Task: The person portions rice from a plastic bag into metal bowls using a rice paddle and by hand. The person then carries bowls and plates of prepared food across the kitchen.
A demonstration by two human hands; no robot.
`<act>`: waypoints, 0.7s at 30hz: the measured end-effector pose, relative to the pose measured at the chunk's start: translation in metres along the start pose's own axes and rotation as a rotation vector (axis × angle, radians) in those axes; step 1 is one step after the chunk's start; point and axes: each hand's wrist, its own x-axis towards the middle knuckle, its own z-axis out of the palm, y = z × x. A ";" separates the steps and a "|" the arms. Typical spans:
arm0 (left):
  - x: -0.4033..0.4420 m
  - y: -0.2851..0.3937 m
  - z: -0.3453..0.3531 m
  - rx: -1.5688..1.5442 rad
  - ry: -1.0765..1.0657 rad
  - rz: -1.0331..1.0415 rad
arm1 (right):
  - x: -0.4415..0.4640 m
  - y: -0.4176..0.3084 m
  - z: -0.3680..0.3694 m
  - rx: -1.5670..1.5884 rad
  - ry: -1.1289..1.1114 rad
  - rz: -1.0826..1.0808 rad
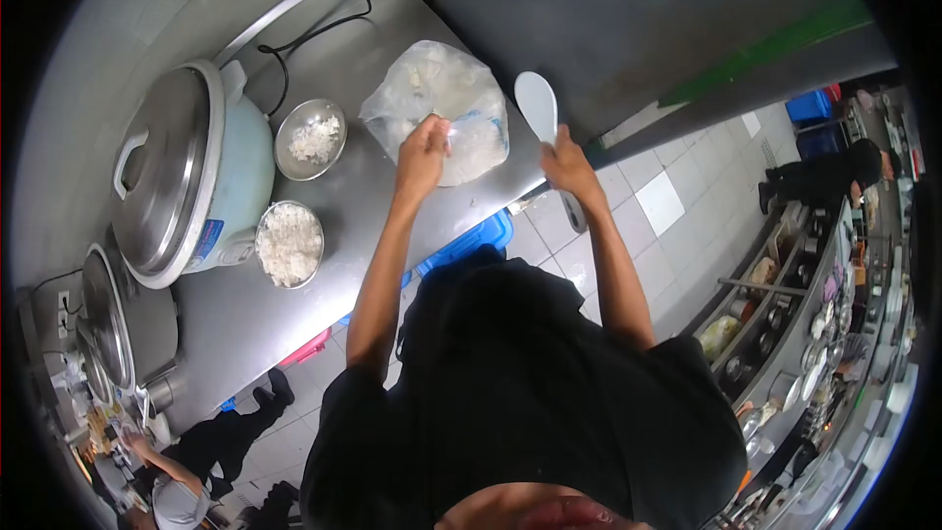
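My left hand [423, 153] is closed on the near edge of a clear plastic bag [453, 88], which lies on the steel counter with whitish contents inside. Off the counter's right edge, my right hand [569, 169] grips a white paddle [537, 103] by its handle, the broad blade pointing up and away from me. Left of the bag, a metal bowl [286, 148] holds a small heap of white rice [315, 140]. A second bowl nearer me is full of rice [289, 245].
A large lidded cooker [211, 177] stands at the counter's left, with a black cable [329, 32] behind. Another lidded pot [106, 304] is farther left. Two other people work nearby, at lower left [183, 491] and far right [834, 177]. Blue bins [471, 238] sit below the counter [221, 334].
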 end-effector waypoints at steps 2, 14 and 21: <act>-0.006 0.030 -0.006 -0.089 0.143 0.047 | -0.018 -0.015 -0.019 0.080 0.002 0.046; -0.059 0.044 -0.091 0.415 -0.061 0.336 | 0.007 -0.142 -0.010 -0.509 -0.192 -0.634; -0.131 0.057 -0.061 0.583 -0.016 0.289 | 0.078 -0.161 0.054 -0.874 -0.382 -0.778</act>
